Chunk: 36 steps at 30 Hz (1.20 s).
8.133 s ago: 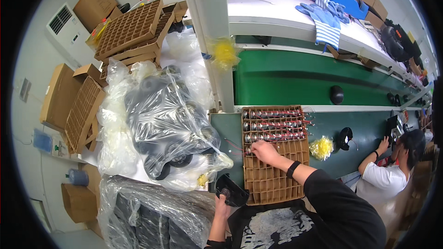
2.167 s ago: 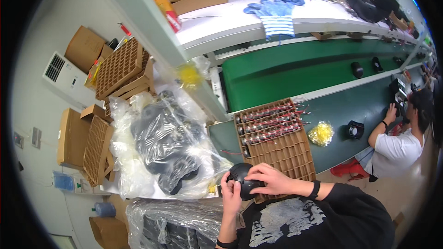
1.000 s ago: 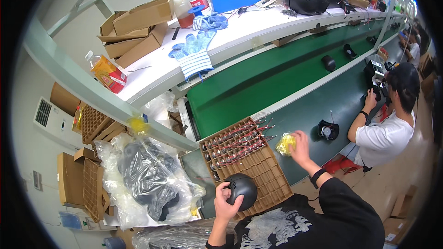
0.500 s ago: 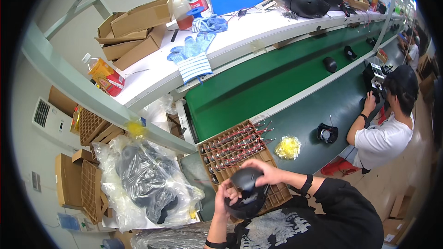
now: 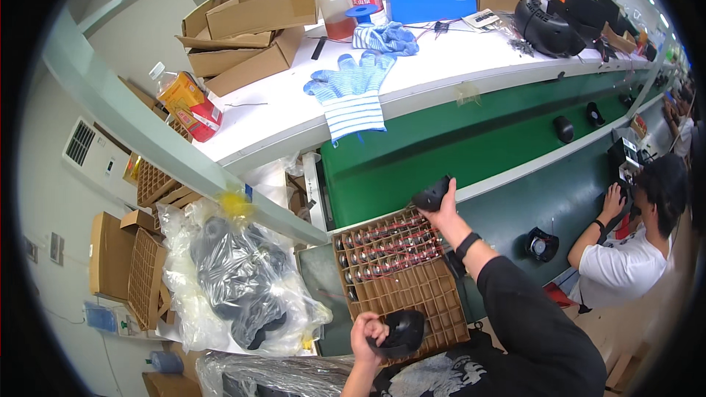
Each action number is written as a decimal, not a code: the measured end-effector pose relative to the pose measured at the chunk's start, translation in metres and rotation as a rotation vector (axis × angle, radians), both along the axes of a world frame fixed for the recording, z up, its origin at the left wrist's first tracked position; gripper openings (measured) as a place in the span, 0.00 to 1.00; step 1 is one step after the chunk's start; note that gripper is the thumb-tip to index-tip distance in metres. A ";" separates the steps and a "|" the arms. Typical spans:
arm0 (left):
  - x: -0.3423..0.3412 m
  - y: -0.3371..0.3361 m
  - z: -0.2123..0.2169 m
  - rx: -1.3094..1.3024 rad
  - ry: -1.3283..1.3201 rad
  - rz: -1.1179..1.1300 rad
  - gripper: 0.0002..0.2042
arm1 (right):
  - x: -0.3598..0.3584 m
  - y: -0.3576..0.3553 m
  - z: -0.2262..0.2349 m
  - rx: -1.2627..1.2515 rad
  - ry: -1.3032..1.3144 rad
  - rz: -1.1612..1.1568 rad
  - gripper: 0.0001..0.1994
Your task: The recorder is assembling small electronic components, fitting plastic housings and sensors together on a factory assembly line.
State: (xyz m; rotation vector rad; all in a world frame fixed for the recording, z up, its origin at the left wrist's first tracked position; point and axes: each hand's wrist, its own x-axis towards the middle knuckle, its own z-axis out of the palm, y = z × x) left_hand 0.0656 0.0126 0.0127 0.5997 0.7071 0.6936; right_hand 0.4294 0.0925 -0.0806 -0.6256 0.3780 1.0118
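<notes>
My right hand [image 5: 444, 208] is stretched forward over the edge of the green conveyor belt [image 5: 471, 140], holding a small black round part [image 5: 431, 194]. My left hand [image 5: 365, 331] stays low near my chest, gripping a black curved shell [image 5: 401, 332]. Between them lies a brown cardboard grid tray [image 5: 401, 283]; its far rows hold several small metal pieces with red wires, its near cells look empty.
Clear bags of black parts [image 5: 239, 279] lie at my left, beside cardboard dividers [image 5: 143, 276]. Blue-white gloves [image 5: 351, 92] and boxes [image 5: 250, 26] lie on the white shelf. Black parts [image 5: 563, 129] ride the belt. A seated person [image 5: 629, 250] works at right.
Half a second ago both hands were together on the black shell near my chest. Now my right hand has reached out to the belt with a small black part; the left keeps the shell.
</notes>
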 end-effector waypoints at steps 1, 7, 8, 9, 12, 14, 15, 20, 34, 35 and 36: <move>-0.007 0.000 -0.008 -0.061 0.016 0.030 0.20 | 0.022 0.012 -0.012 -0.036 -0.013 -0.023 0.39; -0.017 0.007 -0.002 0.020 0.114 0.033 0.19 | 0.071 0.028 -0.024 -0.114 -0.031 0.042 0.38; -0.016 0.010 0.002 0.134 0.232 -0.033 0.18 | 0.063 0.029 -0.017 -0.092 -0.015 0.133 0.36; -0.009 0.017 0.014 0.246 0.398 -0.159 0.16 | 0.056 0.028 -0.003 -0.066 -0.004 0.216 0.35; 0.019 0.032 0.031 0.848 0.962 -0.388 0.22 | -0.007 0.015 0.057 -0.001 -0.139 0.401 0.31; 0.053 0.047 0.048 1.100 1.246 -0.463 0.27 | -0.033 -0.009 0.086 0.004 -0.240 0.483 0.26; 0.066 0.056 0.047 1.260 1.328 -0.410 0.29 | -0.041 -0.019 0.090 0.012 -0.293 0.517 0.26; 0.093 0.085 0.047 1.574 1.263 -0.339 0.28 | -0.074 -0.043 0.117 0.047 -0.482 0.685 0.27; 0.109 0.037 -0.002 1.425 0.818 -0.557 0.17 | 0.092 0.043 -0.036 -0.263 -0.092 0.013 0.38; 0.091 0.039 -0.004 1.406 0.863 -0.539 0.17 | 0.084 0.056 -0.033 -0.448 -0.122 -0.059 0.40; 0.079 0.039 0.001 1.007 0.776 -0.556 0.18 | 0.098 0.057 -0.045 -0.558 -0.108 -0.142 0.40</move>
